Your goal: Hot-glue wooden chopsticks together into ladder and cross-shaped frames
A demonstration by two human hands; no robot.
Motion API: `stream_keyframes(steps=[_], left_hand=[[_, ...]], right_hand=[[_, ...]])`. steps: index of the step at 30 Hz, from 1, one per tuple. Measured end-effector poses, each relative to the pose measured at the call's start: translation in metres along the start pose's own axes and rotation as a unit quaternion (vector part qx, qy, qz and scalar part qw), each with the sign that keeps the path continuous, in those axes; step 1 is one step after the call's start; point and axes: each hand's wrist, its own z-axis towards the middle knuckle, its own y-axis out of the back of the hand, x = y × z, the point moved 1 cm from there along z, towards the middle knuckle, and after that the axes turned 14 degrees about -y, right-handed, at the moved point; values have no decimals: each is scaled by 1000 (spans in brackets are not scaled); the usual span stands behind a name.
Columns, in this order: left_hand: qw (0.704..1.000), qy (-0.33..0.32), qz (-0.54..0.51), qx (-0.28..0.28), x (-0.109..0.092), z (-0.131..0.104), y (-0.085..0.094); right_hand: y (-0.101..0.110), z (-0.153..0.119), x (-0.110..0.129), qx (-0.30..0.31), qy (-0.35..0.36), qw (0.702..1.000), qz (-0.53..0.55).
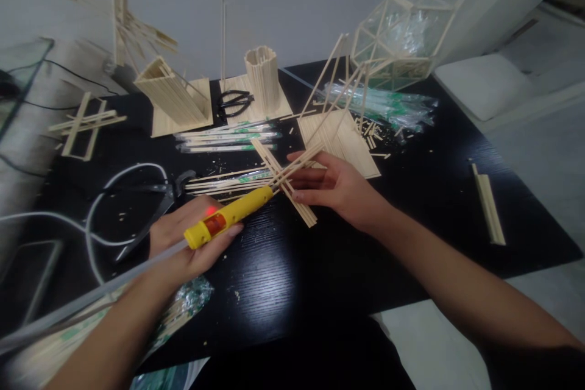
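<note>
My left hand (192, 237) is wrapped round a yellow hot glue gun (235, 212), its red light glowing and a long pale glue stick (150, 263) running out of its back end. The gun's tip touches or nearly touches a crossed piece of thin wooden sticks (299, 210). That piece is pinched between the fingers and thumb of my right hand (340, 186), a little above the black table. Loose sticks and a clear-wrapped bundle (228, 183) lie just behind the gun.
Behind stand a slanted stick holder (176, 94), a round stick holder (264, 82) with black scissors (234, 102) beside it, and a stick-framed structure (406, 30). Wrapped sticks (379, 103) lie at the back right. A white cable (89, 225) loops at left; more sticks (490, 207) lie far right.
</note>
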Motion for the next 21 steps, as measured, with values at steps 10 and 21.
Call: stream_keyframes(steps=[10, 21], left_hand=[[1000, -15, 1, 12, 1, -1, 1], [999, 29, 16, 9, 2, 0, 2]], right_hand=[[0, 1, 0, 7, 4, 1000, 2], [0, 1, -2, 7, 2, 1000, 0]])
